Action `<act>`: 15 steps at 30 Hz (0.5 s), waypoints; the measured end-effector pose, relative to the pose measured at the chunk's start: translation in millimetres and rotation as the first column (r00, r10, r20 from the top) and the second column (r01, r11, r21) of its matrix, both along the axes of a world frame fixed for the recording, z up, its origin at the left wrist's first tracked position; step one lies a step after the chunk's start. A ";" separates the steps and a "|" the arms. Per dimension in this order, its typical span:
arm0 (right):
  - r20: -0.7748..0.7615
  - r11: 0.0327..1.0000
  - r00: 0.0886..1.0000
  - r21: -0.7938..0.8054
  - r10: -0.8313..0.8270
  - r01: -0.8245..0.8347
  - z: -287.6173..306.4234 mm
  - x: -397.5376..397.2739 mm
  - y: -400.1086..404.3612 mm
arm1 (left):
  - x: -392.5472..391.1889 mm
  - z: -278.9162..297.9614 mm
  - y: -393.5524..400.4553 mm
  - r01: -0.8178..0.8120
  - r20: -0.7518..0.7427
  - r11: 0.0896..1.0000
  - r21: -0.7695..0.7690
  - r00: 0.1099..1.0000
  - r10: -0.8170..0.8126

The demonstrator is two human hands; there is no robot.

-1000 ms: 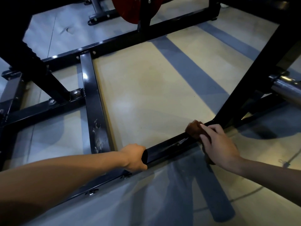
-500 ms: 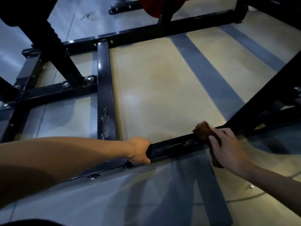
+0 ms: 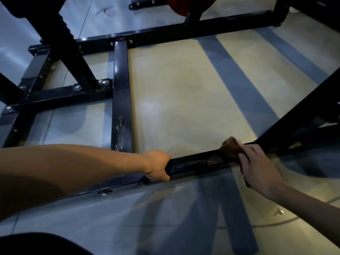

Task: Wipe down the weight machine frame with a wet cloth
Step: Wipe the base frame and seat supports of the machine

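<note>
The black steel frame of the weight machine lies low on the floor, with its near base bar (image 3: 195, 163) running from lower left to right. My left hand (image 3: 158, 165) grips that bar, fingers curled round it. To the right, my right hand (image 3: 257, 163) holds a brown cloth (image 3: 232, 146) and presses it onto the same bar, close to where a slanted post (image 3: 301, 115) meets it. The bar's surface between my hands shows smears.
A cross bar (image 3: 121, 100) with white scuff marks runs away from me to the far base bar (image 3: 165, 34). Bolted braces and a slanted upright (image 3: 73, 57) stand at left. A red weight plate (image 3: 179, 8) hangs at the top. Pale floor lies inside the frame.
The view has shifted, so the frame sits further right and lower in the picture. My right hand with the cloth has stayed near the slanted post; my left hand keeps its grip on the bar.
</note>
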State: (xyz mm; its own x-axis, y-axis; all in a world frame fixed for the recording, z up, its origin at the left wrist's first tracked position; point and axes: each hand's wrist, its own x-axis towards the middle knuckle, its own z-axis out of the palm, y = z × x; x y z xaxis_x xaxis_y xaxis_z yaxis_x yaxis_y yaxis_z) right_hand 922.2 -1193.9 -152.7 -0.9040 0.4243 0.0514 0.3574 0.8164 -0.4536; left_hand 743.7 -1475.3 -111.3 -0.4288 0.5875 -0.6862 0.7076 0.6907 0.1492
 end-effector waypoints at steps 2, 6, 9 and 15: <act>0.053 0.991 0.991 -0.042 -0.121 0.123 0.9 -2.3 -8.0 | -0.4 -0.2 0.1 0.003 0.005 1.000 -0.003 1.000 -0.003; 0.076 0.994 0.991 -0.040 0.107 -0.104 1.7 -5.0 -53.5 | 0.9 -0.7 0.4 0.000 -0.007 1.000 -0.002 1.000 0.000; 0.182 0.940 0.922 -0.071 0.342 -0.334 10.4 -3.6 -76.5 | 1.1 -0.5 -0.1 -0.004 -0.009 1.000 -0.003 1.000 0.004; 0.048 0.998 0.997 -0.007 -0.058 0.059 2.5 7.4 -14.8 | 2.0 0.8 -0.2 -0.013 0.013 1.000 0.003 1.000 0.013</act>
